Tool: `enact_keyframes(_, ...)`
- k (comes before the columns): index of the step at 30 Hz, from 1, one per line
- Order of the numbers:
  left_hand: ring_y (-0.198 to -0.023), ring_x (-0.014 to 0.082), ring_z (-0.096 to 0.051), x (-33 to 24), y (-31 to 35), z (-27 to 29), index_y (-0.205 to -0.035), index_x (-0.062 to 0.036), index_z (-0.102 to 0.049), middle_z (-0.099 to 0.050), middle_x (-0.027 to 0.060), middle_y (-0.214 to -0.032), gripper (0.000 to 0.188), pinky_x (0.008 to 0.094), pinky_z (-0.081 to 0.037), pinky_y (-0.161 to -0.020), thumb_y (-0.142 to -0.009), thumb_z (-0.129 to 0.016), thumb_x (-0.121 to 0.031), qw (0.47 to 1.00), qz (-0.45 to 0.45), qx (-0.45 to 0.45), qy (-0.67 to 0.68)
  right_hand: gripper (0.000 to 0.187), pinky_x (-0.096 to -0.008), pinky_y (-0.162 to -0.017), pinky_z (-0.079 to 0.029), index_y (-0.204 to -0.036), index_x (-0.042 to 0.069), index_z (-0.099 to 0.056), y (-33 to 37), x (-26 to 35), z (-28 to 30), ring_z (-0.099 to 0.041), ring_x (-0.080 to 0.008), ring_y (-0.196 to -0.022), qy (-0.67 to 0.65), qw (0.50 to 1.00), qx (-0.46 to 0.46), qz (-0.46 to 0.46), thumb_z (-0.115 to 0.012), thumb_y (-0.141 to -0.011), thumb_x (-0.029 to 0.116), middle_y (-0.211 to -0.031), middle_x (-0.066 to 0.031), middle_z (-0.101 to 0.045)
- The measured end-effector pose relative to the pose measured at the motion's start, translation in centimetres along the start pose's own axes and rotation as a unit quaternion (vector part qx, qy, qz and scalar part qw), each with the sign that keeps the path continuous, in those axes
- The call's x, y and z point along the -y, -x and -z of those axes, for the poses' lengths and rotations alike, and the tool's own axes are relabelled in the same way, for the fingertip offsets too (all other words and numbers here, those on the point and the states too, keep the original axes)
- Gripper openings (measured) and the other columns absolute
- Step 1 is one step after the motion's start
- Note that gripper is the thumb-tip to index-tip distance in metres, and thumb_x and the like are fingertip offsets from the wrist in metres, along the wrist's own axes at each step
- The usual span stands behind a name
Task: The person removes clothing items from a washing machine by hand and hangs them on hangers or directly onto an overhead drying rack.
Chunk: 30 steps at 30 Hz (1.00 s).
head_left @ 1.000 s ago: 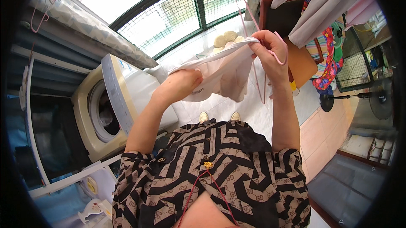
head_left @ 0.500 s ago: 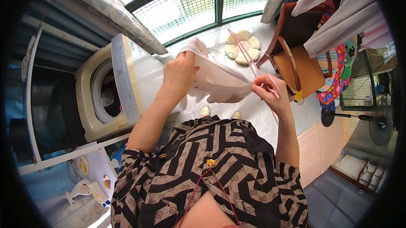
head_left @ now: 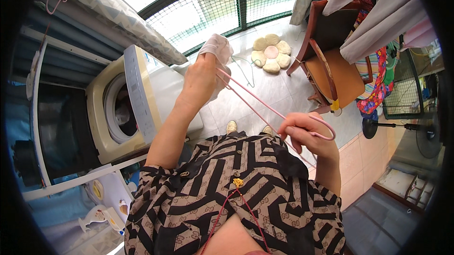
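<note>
Your left hand [head_left: 198, 82] is gripping a pale, thin cloth [head_left: 218, 49], its fingers closing on the bunched fabric; you are partly hiding the fingertips, so I cannot tell exactly how they are pressing. The cloth is hanging in the air, left of centre, rising above that hand at the far side and drooping along its right. Your right hand [head_left: 312, 134] is holding a pink hanger [head_left: 257, 98] nearer to you and to the right, with its fingers curling in around the wire beside the hook. The hanger's long wires are stretching left and away to the cloth; I cannot tell whether their far end is lying inside it. On the left, a washing machine [head_left: 163, 82] is standing with its round opening showing. Farther off, a flower-shaped mat [head_left: 261, 60] is lying on the floor [head_left: 241, 111], left of a wooden chair [head_left: 333, 75].
</note>
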<state>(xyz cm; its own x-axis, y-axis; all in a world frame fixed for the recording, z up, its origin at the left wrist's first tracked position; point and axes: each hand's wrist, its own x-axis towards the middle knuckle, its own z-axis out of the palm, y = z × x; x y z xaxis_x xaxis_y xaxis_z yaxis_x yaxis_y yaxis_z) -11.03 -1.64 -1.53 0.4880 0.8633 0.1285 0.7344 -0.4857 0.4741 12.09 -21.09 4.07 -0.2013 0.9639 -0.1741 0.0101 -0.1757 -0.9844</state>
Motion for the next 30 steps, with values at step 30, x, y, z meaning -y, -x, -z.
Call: enact_keyframes(30,-0.075,0.0219,-0.06,-7.2,0.8,-5.8,-0.115,-0.0066,-0.055,-0.061,0.0041,-0.076,0.058,0.0339,-0.044,-0.077,-0.065,-0.077,-0.028,0.957,-0.262,-0.024,-0.124,0.017,-0.0125,-0.041,-0.026,-0.09,0.0,-0.064,-5.2,5.3,2.8,-0.039,0.001,-0.048,-0.122,0.907,-0.339,0.217,-0.057,-0.093,0.015,-0.068,0.0009,-0.057)
